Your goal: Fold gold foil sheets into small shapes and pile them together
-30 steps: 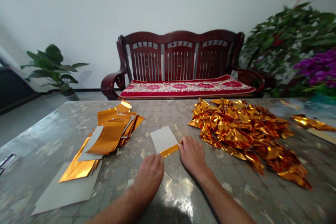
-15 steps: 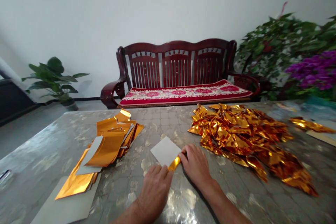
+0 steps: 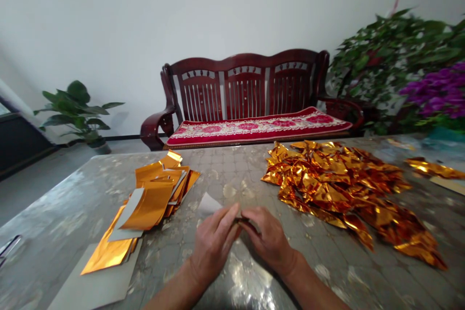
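Between my two hands is a sheet of gold foil paper, its pale back side (image 3: 209, 204) showing beyond the left knuckles. My left hand (image 3: 217, 237) pinches it from the left, and my right hand (image 3: 268, 236) pinches it from the right, the fingertips almost meeting. Most of the sheet is hidden behind the fingers. To the left lies a loose stack of flat gold foil sheets (image 3: 148, 207), some with the grey side up. On the right spreads a heap of folded gold foil pieces (image 3: 334, 179).
The grey patterned table (image 3: 174, 261) carries everything. A grey sheet (image 3: 98, 281) lies under the stack. Clear plastic and a teal bag (image 3: 445, 140) sit at the far right. Behind stand a wooden bench (image 3: 245, 87), a potted plant (image 3: 78, 111) and purple flowers (image 3: 436, 89).
Both hands have risen slightly and come together at the fingertips. The sheet, flat on the table before, is now lifted or tilted, mostly out of sight behind the fingers.
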`<state>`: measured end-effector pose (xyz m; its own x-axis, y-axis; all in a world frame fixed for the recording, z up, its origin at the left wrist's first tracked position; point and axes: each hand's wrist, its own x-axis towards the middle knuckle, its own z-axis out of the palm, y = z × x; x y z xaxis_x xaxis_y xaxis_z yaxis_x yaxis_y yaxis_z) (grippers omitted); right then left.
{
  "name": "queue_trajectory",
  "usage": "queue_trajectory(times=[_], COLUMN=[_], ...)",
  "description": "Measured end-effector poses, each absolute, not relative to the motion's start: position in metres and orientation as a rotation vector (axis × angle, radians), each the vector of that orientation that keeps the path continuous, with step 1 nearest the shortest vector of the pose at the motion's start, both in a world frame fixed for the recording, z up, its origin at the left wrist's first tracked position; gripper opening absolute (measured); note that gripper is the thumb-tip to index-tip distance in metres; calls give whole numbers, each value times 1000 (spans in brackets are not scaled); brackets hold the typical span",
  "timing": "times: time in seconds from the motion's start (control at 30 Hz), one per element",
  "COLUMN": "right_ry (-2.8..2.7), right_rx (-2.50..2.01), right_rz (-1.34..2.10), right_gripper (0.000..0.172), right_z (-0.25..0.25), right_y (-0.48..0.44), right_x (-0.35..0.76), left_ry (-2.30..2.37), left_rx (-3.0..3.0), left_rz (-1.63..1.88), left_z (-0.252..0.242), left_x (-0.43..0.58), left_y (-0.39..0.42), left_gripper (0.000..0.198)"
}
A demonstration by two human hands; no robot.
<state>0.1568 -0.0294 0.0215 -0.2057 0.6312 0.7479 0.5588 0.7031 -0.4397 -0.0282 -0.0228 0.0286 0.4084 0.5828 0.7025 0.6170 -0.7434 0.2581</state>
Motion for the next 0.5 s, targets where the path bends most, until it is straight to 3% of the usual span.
queue_trajectory(times=[0.17, 0.3, 0.4, 0.5], right_ry=[-1859, -1918, -1934, -2018], right_rx=[-949, -1013, -1071, -1187], right_rz=[68, -22, -118, -162], right_gripper=[30, 10, 12, 16], right_z=[28, 32, 31, 27], right_y=[-30, -26, -24, -22], right_x=[157, 164, 170, 172], left_ry=[-1189, -1224, -1266, -1345], left_rx=[-2634, -2549, -2582, -2627], left_rz=[-1666, -1928, -1780, -1369], left_z=[28, 27, 27, 26], left_x=[-28, -29, -33, -36], left_y=[-18, -11, -8, -10], left_gripper=[17, 11, 17, 33])
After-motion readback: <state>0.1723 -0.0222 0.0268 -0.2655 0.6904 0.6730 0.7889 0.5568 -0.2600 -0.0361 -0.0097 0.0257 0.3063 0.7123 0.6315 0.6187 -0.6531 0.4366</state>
